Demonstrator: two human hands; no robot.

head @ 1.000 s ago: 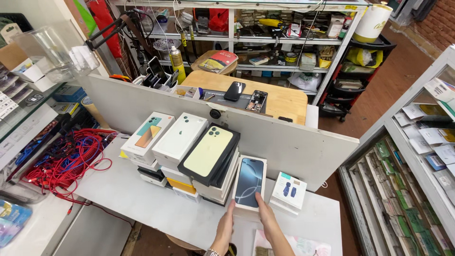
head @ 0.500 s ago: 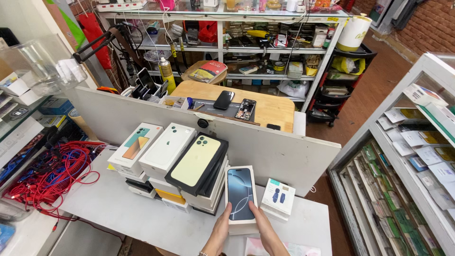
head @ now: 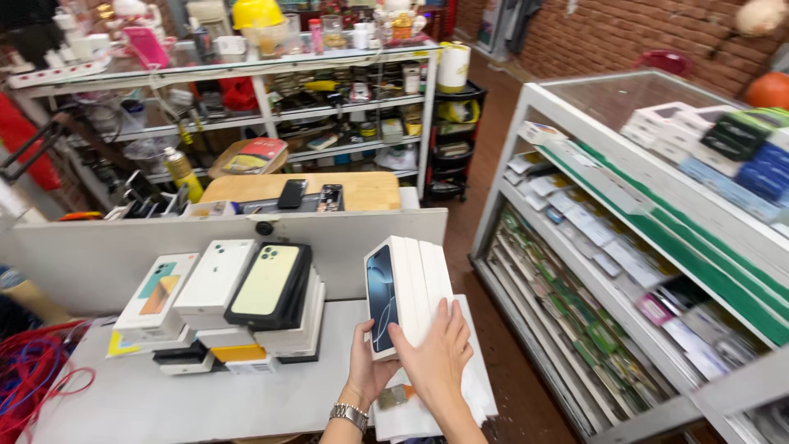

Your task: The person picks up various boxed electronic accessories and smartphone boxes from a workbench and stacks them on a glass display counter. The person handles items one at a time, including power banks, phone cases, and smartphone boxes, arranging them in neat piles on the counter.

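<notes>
I hold a stack of several white phone boxes (head: 408, 284) upright above the right end of the grey table (head: 148, 403). The front box shows a blue phone picture. My left hand (head: 367, 367), with a metal watch on its wrist, grips the stack from below at the front. Flat against the stack's near side lies my right hand (head: 438, 355). Just left of the stack stands a pile of phone boxes (head: 234, 308), topped by a black box with a pale green phone picture and two white ones.
A white partition (head: 164, 247) runs behind the table. Red cables (head: 33, 378) lie at far left. White sheets (head: 427, 407) lie under my hands. A glass display case (head: 657, 214) with packaged goods fills the right. Cluttered shelves (head: 271, 115) and a wooden table (head: 362, 191) stand behind.
My hands were on one box leaning against the pile; now they hold a whole stack of boxes raised off the table. The view has swung right, and the small white box is gone from sight.
</notes>
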